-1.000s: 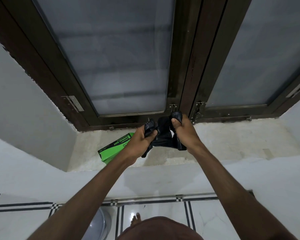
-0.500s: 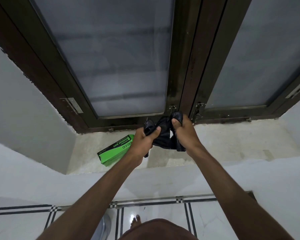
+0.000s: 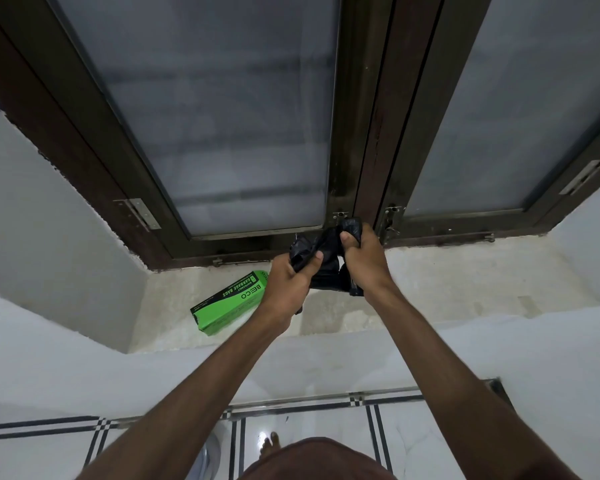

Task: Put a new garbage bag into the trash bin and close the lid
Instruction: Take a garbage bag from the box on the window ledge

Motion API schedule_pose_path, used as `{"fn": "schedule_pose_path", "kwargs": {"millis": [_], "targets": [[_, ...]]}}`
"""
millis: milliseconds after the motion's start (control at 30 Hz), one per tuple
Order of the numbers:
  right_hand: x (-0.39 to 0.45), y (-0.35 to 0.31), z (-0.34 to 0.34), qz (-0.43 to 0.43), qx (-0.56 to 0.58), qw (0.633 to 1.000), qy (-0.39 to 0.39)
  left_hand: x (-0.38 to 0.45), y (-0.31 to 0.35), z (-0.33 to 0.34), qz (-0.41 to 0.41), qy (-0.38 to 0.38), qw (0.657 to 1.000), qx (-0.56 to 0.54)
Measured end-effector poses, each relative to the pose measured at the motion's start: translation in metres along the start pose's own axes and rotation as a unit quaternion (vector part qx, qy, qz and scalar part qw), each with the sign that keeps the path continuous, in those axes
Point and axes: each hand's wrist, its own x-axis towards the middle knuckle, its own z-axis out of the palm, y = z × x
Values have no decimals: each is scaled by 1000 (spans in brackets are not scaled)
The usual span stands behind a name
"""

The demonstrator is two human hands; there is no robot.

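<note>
I see both hands up over a window sill [image 3: 465, 282], w/ a crumpled black garbage bag [image 3: 326, 265] bunched between them. Left hand [image 3: 288, 282] has fingers curled round the bag's left end, thumb on top; right hand [image 3: 362, 261] clenches its upper right end. A green garbage bag box [image 3: 226, 304] lies on the sill, just beside the left wrist.

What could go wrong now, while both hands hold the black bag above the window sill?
1. The left hand and right hand grip the crumpled black bag close together; a hard pull might tear the thin plastic.
2. The green box lies on the sill near its front edge, right beside the left wrist; a nudge might knock it to the floor.
</note>
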Motion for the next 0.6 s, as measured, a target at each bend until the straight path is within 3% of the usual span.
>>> {"fn": "schedule_pose_path", "kwargs": {"millis": [267, 400, 533, 600], "targets": [[-5, -13, -11, -56, -16, 998, -26, 9, 20, -21, 50, -92, 975, 196], [-6, -9, -5, -71, -52, 996, -7, 18, 8, -18, 88, -53, 947, 303], [-1, -3, 0, -64, -98, 992, 47, 9, 6, 3, 123, -37, 941, 312], [15, 10, -32, -10, -96, 988, 118, 4, 6, -12, 108, -22, 966, 234]]}}
